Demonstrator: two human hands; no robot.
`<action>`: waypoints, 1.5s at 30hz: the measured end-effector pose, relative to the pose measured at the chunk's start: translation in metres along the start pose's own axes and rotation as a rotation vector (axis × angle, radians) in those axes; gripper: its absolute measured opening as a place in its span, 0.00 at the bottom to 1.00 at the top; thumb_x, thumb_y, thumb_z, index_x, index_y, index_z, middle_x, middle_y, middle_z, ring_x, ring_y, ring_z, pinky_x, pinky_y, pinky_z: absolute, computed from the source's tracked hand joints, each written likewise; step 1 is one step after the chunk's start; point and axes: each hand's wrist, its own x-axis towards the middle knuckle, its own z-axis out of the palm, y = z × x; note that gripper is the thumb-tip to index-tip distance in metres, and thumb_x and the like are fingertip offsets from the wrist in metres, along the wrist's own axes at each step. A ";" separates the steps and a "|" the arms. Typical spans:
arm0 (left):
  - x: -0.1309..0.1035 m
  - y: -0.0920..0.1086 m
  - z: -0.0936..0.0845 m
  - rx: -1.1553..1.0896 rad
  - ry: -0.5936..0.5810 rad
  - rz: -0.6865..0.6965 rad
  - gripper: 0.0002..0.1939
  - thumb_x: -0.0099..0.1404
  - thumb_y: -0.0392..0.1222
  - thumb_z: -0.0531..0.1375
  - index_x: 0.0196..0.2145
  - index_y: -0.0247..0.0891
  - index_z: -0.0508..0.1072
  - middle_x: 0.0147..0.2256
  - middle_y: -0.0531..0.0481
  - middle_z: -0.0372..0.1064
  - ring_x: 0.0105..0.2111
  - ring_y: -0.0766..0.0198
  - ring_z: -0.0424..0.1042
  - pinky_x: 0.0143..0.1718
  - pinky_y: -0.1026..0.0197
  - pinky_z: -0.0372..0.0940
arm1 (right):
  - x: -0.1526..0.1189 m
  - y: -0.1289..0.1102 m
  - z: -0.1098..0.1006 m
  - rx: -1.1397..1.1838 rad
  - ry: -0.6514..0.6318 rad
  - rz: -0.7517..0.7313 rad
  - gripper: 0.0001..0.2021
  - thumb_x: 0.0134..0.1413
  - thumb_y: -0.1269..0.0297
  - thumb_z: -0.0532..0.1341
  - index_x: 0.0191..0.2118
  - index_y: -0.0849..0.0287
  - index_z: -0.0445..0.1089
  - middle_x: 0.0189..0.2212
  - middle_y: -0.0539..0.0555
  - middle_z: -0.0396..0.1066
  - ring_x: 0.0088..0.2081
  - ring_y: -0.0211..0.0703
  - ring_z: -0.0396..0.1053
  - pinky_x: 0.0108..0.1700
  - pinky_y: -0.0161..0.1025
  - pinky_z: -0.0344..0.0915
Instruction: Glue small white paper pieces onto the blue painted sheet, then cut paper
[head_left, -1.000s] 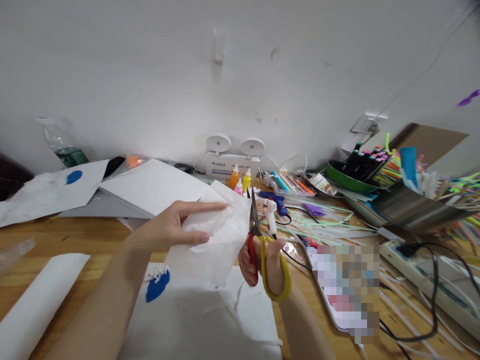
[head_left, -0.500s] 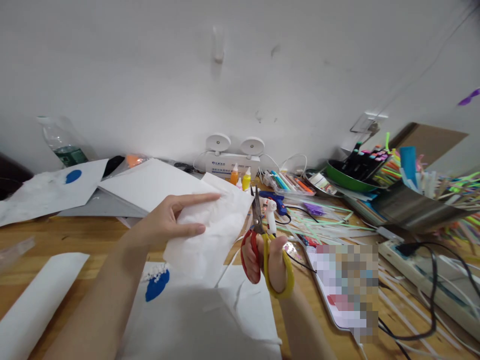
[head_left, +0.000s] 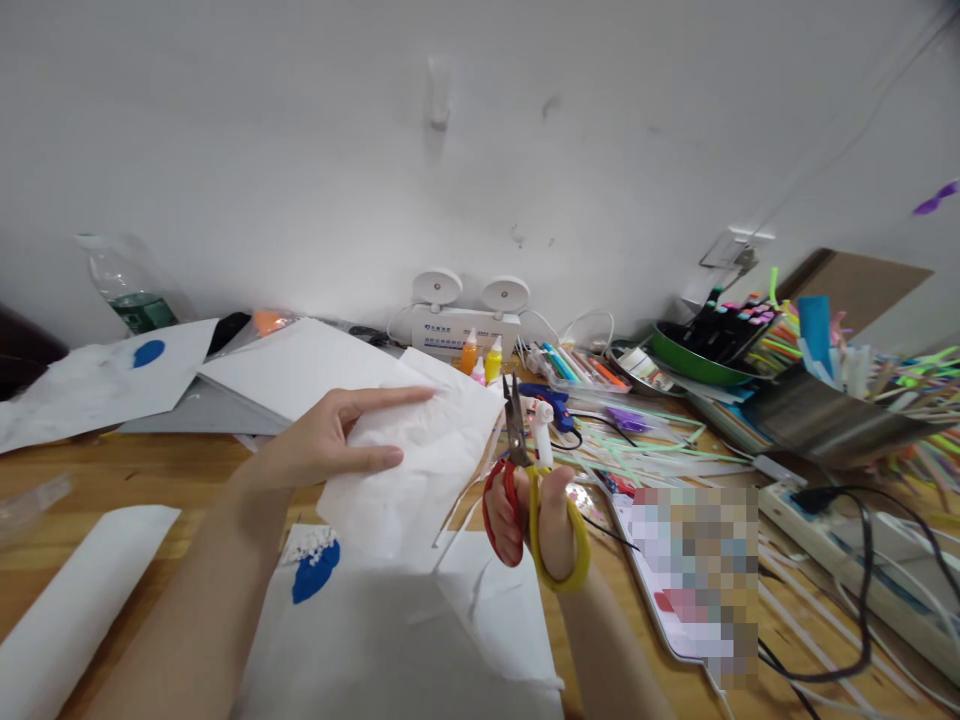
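My left hand [head_left: 352,435] grips a crumpled sheet of thin white tissue paper [head_left: 420,470], thumb and forefinger lying along its face. In my right hand [head_left: 551,515] is a pair of scissors [head_left: 516,430] with one red and one yellow handle loop. Its blades point up and stand slightly apart, just right of the tissue paper's edge. Below both hands lies a white sheet [head_left: 360,640] bearing a blue painted shape [head_left: 316,572] topped with small white crumbs. White cut scraps [head_left: 487,600] rest on this sheet's right side.
A phone [head_left: 675,620] and a power strip [head_left: 840,570] with cables lie at the right. Behind the scissors are a glue gun [head_left: 547,405], small paint bottles [head_left: 493,360] and a tray of pens [head_left: 577,370]. A plastic bottle [head_left: 135,290] stands back left, near another blue-painted sheet [head_left: 180,360].
My left hand and the tissue paper have shifted slightly left. The scissors remain almost in place, their blades still slightly apart.
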 end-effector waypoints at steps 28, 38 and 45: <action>-0.018 0.007 -0.007 -0.361 0.338 0.146 0.26 0.45 0.36 0.65 0.45 0.42 0.70 0.43 0.48 0.70 0.40 0.55 0.70 0.35 0.62 0.68 | -0.078 0.030 0.019 0.518 0.059 0.463 0.42 0.28 0.24 0.38 0.28 0.60 0.66 0.19 0.50 0.54 0.21 0.37 0.54 0.26 0.39 0.58; -0.018 0.013 0.012 -0.229 0.069 0.163 0.27 0.51 0.38 0.62 0.51 0.46 0.64 0.50 0.50 0.65 0.44 0.55 0.67 0.38 0.63 0.66 | -0.057 0.005 0.031 0.128 0.300 -0.290 0.19 0.45 0.49 0.56 0.37 0.58 0.69 0.33 0.56 0.68 0.16 0.31 0.55 0.21 0.37 0.57; -0.018 0.013 0.028 -0.165 -0.107 0.128 0.27 0.51 0.39 0.62 0.50 0.44 0.65 0.52 0.49 0.62 0.51 0.53 0.60 0.49 0.57 0.58 | -0.032 -0.035 0.043 -0.219 0.458 -0.413 0.11 0.40 0.57 0.62 0.25 0.59 0.62 0.11 0.42 0.55 0.15 0.32 0.55 0.18 0.32 0.53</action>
